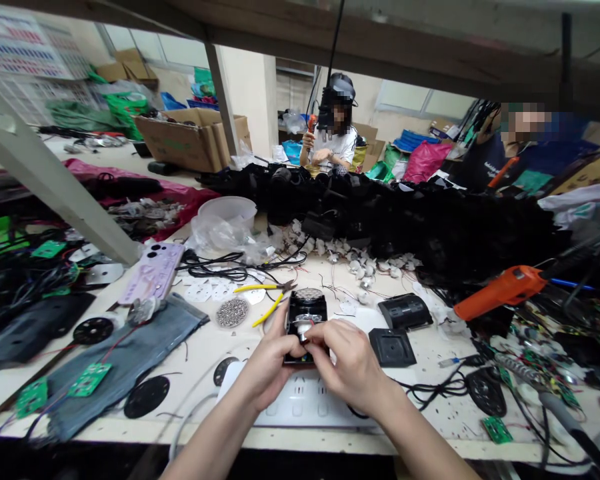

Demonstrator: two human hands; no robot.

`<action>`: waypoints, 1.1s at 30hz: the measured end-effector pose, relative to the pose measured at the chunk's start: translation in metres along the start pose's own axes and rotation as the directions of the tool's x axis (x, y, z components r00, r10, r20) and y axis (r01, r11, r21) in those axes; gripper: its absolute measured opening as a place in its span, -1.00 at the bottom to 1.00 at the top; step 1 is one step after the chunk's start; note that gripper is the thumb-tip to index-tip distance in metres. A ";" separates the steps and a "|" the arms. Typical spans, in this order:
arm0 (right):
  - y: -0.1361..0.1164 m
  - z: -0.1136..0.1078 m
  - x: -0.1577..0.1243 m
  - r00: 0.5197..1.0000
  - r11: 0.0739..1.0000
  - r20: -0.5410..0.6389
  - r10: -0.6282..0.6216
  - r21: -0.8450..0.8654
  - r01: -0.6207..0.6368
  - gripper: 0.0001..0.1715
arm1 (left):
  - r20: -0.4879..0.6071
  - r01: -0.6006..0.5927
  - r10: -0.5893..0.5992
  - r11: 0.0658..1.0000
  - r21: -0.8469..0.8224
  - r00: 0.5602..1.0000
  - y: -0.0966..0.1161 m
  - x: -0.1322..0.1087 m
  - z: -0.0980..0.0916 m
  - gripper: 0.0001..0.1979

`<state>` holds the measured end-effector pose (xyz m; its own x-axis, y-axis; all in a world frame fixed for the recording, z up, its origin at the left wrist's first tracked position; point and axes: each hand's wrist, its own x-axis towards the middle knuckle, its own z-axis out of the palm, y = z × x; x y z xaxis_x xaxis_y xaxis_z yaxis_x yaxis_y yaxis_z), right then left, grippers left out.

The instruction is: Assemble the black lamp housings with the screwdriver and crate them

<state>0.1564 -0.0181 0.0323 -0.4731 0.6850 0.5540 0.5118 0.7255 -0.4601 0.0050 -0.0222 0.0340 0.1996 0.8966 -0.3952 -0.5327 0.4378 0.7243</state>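
Note:
In front of me, my left hand wraps round a small black plastic housing with a round mesh disc at its far end. My right hand pinches at a small silvery round part inside the housing; a bit of red shows beside it. The fingertips of both hands meet there and partly hide the part. Beneath my hands lies a white power strip. Yellow-handled pliers rest just beyond my left hand, beside a round dish of small screws.
Black plastic shells and a square black cover lie at right. An orange-handled tool and a soldering iron are farther right. A phone and grey cloth lie left. Black parts are heaped behind; two people sit beyond.

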 end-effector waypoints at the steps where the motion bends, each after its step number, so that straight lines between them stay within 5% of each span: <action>1: -0.001 -0.002 0.000 0.999 0.998 0.012 0.048 0.038 -0.048 -0.84 | -0.010 0.001 -0.001 1.000 0.007 1.000 0.000 0.000 0.000 -0.07; 5: -0.004 -0.008 0.000 0.986 0.970 0.086 0.145 0.183 -0.159 -0.82 | -0.044 -0.005 0.006 1.000 0.024 0.999 0.000 -0.002 0.002 0.01; 15: 0.003 -0.003 -0.003 0.963 0.951 0.077 -0.258 -0.156 0.267 -0.70 | -0.106 0.008 -0.005 1.000 0.030 0.994 -0.002 -0.003 0.008 -0.05; 25: 0.006 -0.013 -0.008 0.965 0.959 0.114 -0.234 -0.134 0.248 -0.71 | 0.002 0.034 -0.034 0.997 -0.073 0.999 0.001 -0.002 0.001 -0.24; 33: 0.000 -0.023 -0.018 0.979 0.975 0.059 -0.192 -0.105 0.198 -0.51 | -0.021 0.003 -0.005 0.997 -0.078 1.000 0.001 -0.002 0.000 -0.30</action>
<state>0.1816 -0.0321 0.0385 -0.6045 0.5352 0.5899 0.4805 0.8357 -0.2658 0.0043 -0.0230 0.0359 0.1848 0.8928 -0.4107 -0.5947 0.4343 0.6765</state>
